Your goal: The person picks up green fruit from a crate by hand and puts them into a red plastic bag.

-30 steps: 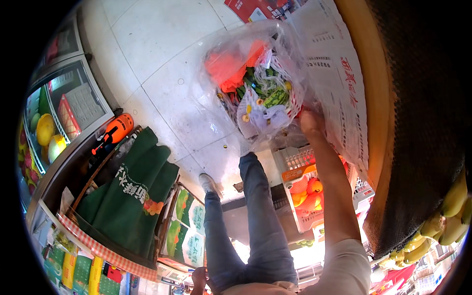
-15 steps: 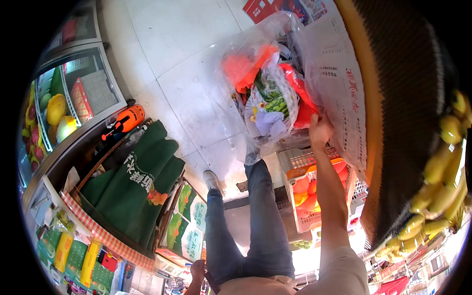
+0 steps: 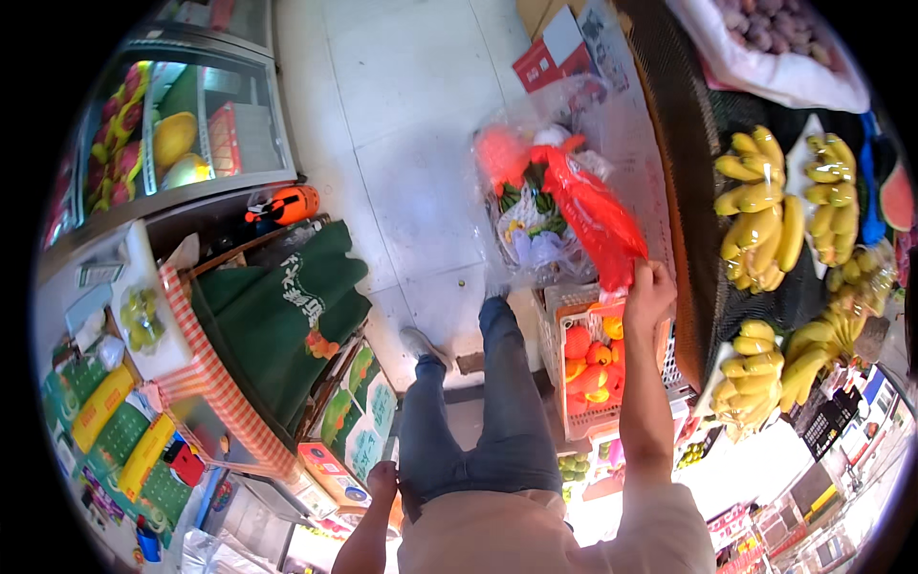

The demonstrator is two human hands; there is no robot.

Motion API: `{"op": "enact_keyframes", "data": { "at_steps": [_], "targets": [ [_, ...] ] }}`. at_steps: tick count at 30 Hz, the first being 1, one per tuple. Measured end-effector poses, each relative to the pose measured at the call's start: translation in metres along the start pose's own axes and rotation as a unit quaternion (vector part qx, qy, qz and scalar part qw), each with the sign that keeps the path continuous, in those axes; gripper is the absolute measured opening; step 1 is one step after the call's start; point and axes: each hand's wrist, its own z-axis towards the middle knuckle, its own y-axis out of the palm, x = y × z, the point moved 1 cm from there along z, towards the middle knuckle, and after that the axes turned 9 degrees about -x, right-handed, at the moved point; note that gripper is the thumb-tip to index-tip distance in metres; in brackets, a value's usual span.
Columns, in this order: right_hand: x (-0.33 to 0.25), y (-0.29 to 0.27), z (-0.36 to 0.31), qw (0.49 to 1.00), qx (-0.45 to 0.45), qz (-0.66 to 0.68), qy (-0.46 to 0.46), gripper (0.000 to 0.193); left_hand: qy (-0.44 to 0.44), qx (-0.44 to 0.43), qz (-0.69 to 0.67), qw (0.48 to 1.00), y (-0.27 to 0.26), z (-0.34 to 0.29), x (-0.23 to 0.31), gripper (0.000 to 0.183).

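Thin red plastic bag (image 3: 591, 209): your bare right hand (image 3: 651, 289) hides the bit it pinches.
Clear plastic bag (image 3: 572, 260): partly under the red one.
Your bare left hand (image 3: 382, 478): too small to see its grip.
Round purple fruit (image 3: 773, 27): cut off up top.

1 red bag (image 3: 595, 212), 2 legs (image 3: 516, 411), 1 shoe (image 3: 422, 345)

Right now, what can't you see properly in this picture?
All in the head view:
The bottom inside the clear bag: hidden by things piled on top.
Inside the red bag held by the right hand: its own plastic hides it.
What, if anything, the left hand holds: too small to tell.
Some purple fruit: cut off by the upper edge.
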Motion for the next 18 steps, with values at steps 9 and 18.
{"op": "enact_keyframes", "data": {
  "at_steps": [9, 18],
  "targets": [
    [-0.141, -0.013, -0.120, 0.979, -0.046, 0.197, 0.037, 0.019, 0.239, 0.013, -0.036, 0.970, -0.018, 0.032, 0.057, 0.028],
    [-0.176, 0.062, -0.253, 0.916, -0.149, -0.235, -0.289, 0.013, 0.350, -0.301, -0.278, 0.842, -0.061, -0.084, 0.228, 0.043]
  ]
}}
